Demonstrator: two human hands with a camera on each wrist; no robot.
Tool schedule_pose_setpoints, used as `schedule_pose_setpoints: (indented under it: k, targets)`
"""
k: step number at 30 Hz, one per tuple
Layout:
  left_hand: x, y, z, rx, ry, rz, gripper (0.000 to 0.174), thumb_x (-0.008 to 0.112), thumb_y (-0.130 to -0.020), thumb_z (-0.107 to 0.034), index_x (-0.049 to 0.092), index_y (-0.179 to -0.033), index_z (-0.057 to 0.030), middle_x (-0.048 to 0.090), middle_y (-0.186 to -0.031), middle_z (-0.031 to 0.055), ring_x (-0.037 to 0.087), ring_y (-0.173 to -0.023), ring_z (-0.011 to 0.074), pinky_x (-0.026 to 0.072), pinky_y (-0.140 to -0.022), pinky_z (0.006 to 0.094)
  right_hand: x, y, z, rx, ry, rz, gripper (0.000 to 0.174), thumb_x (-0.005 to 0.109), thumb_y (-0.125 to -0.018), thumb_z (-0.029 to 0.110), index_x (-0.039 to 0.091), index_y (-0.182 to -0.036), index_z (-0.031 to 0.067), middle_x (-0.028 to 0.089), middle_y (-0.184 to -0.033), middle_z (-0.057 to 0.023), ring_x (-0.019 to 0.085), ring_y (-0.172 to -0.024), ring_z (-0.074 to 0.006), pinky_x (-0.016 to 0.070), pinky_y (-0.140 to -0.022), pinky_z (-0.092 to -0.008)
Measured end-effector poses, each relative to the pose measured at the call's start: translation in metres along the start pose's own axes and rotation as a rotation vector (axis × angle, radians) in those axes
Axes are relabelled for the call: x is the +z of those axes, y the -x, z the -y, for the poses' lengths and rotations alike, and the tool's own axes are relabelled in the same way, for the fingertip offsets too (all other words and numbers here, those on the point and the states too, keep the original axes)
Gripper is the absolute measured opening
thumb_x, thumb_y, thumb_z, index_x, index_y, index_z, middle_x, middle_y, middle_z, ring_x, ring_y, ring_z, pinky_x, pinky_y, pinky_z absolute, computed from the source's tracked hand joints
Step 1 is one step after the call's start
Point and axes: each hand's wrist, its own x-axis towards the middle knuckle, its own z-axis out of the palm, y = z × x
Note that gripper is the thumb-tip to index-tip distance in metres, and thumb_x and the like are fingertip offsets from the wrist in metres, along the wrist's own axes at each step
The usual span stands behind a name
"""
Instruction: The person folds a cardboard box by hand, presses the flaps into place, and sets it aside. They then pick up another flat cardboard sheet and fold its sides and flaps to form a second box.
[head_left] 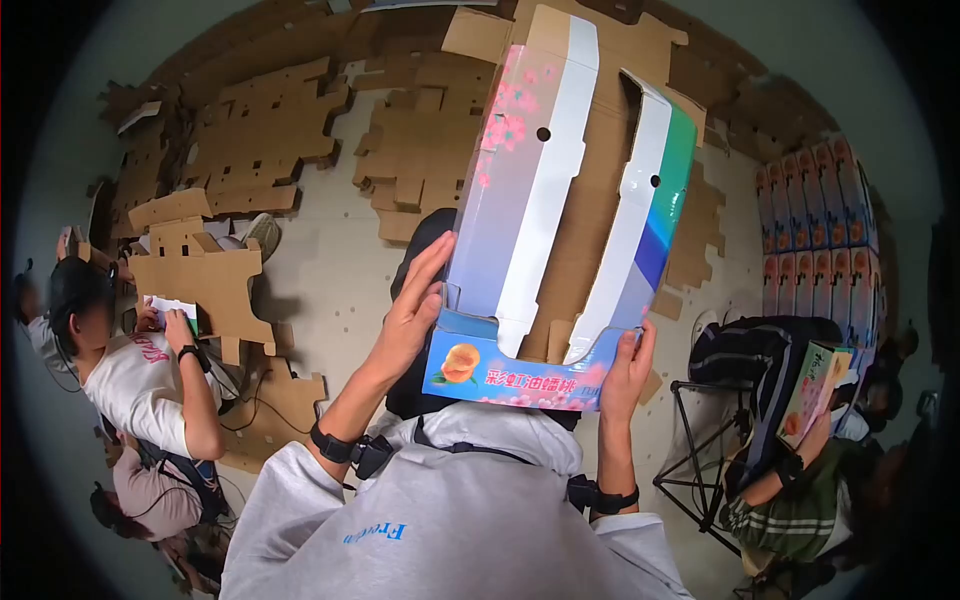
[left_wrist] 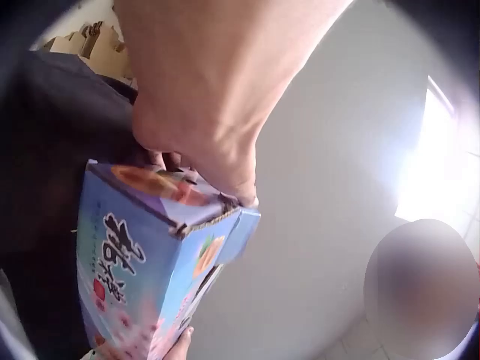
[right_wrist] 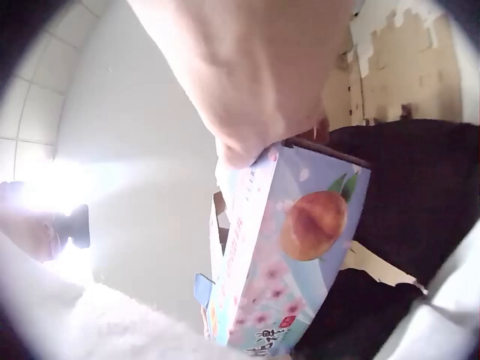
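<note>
A peach-printed cardboard box (head_left: 522, 382), blue and pink with blossoms, is held at its near end between both hands. Its long white-edged flaps stand apart, showing brown cardboard inside. At the near left corner, my left hand (head_left: 408, 315) grips the box, fingers along the side. My right hand (head_left: 628, 372) holds the near right corner, thumb at the front panel's edge. In the left wrist view, fingers partly hide behind the box's end (left_wrist: 135, 247). The right wrist view shows my hand (right_wrist: 262, 127) on the box's upper edge, above a printed peach (right_wrist: 315, 225).
Flat brown cardboard sheets (head_left: 255, 125) lie in piles across the floor. Finished-looking printed boxes (head_left: 815, 215) are stacked at right. A black folding stool (head_left: 700, 460) stands nearby with a dark bag (head_left: 740, 360). A person (head_left: 150, 385) sits at left, another at right holding a printed box (head_left: 815, 390).
</note>
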Motion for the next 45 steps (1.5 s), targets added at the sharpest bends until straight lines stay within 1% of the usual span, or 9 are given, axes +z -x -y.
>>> schedule_pose_setpoints:
  k: [5,11,18,21,26,29,36,40,45]
  targets:
    - [-0.008,-0.004,0.001,-0.19,0.528,-0.105,0.055,0.045,-0.114,-0.036,0.043,-0.161,-0.007,0.038,-0.167,0.0095,0.033,-0.155,0.0246,0.0335,-0.122,0.0405,0.01,0.006,0.002,-0.006,-0.058,0.005,0.051,0.058,-0.11,0.041,0.052,-0.14,0.0004,0.062,-0.095,-0.0021,0.053,-0.083,-0.0067,0.0443,-0.076,-0.0239]
    - [0.008,0.006,0.028,-0.07,0.196,-0.106,0.062,0.058,-0.101,0.001,0.044,-0.161,-0.0103,0.045,-0.158,0.0089,0.047,-0.144,0.0224,0.0409,-0.115,0.0318,0.001,-0.004,-0.009,0.026,-0.126,-0.057,0.056,0.058,-0.109,0.047,0.054,-0.138,0.0001,0.062,-0.095,0.0002,0.054,-0.084,-0.0058,0.0434,-0.076,-0.0222]
    - [0.001,0.008,0.0,-0.168,0.038,0.003,0.095,0.076,-0.095,-0.036,0.02,-0.166,-0.0077,0.047,-0.155,0.0176,0.046,-0.146,0.0281,0.0348,-0.122,0.0437,-0.002,-0.001,-0.006,-0.002,-0.067,-0.001,0.052,0.059,-0.109,0.044,0.055,-0.136,-0.0001,0.056,-0.087,0.0037,0.047,-0.079,-0.0034,0.0381,-0.07,-0.0217]
    - [0.011,0.009,-0.001,-0.159,0.194,-0.069,0.079,0.071,-0.099,-0.021,0.028,-0.165,-0.0108,0.047,-0.152,0.0172,0.05,-0.14,0.0274,0.0356,-0.12,0.0437,-0.001,-0.001,-0.009,-0.006,-0.06,0.002,0.05,0.059,-0.109,0.042,0.055,-0.136,-0.0003,0.055,-0.085,0.0044,0.045,-0.078,-0.0024,0.0358,-0.067,-0.022]
    - [0.026,0.012,-0.002,-0.143,0.204,-0.177,0.072,0.062,-0.105,-0.03,0.029,-0.165,-0.0084,0.048,-0.155,0.019,0.049,-0.141,0.0248,0.0383,-0.118,0.0417,0.001,-0.002,-0.005,-0.013,-0.094,-0.002,0.047,0.057,-0.11,0.039,0.055,-0.137,-0.0002,0.056,-0.086,0.0029,0.048,-0.079,-0.0036,0.0392,-0.072,-0.021]
    - [0.024,0.014,-0.003,-0.146,0.227,-0.222,0.069,0.057,-0.107,-0.034,0.031,-0.164,-0.0072,0.05,-0.154,0.0183,0.051,-0.14,0.0235,0.0397,-0.116,0.0395,0.006,-0.005,0.001,0.35,-0.65,-0.142,0.039,0.057,-0.111,0.031,0.059,-0.133,-0.0016,0.063,-0.096,-0.0027,0.058,-0.092,-0.0085,0.0479,-0.085,-0.0257]
    - [0.003,0.022,-0.008,-0.226,0.267,-0.255,0.069,0.057,-0.107,-0.036,0.034,-0.164,-0.0049,0.051,-0.155,0.0179,0.051,-0.141,0.0233,0.0406,-0.116,0.0367,-0.005,0.009,-0.033,-0.422,0.772,0.161,0.027,0.066,-0.093,0.007,0.07,-0.116,-0.0051,0.07,-0.12,-0.0174,0.062,-0.123,-0.0309,0.0495,-0.105,-0.0436]
    - [-0.022,0.03,0.003,-0.148,0.182,-0.199,0.07,0.061,-0.106,-0.033,0.034,-0.164,-0.0035,0.05,-0.157,0.0179,0.05,-0.144,0.0237,0.0399,-0.117,0.0374,0.009,-0.012,-0.016,-0.686,0.814,0.47,0.028,0.063,-0.091,0.012,0.073,-0.113,-0.0012,0.071,-0.119,-0.0165,0.062,-0.121,-0.0353,0.0487,-0.107,-0.0458]
    - [-0.027,0.036,0.007,-0.211,0.349,-0.295,0.066,0.059,-0.107,-0.028,0.034,-0.163,-0.0029,0.052,-0.155,0.0168,0.054,-0.139,0.0229,0.043,-0.115,0.0368,0.061,0.0,-0.002,-0.565,0.663,0.781,0.028,0.061,-0.092,0.013,0.074,-0.113,0.0004,0.071,-0.12,-0.0161,0.062,-0.121,-0.0353,0.0482,-0.108,-0.0458]
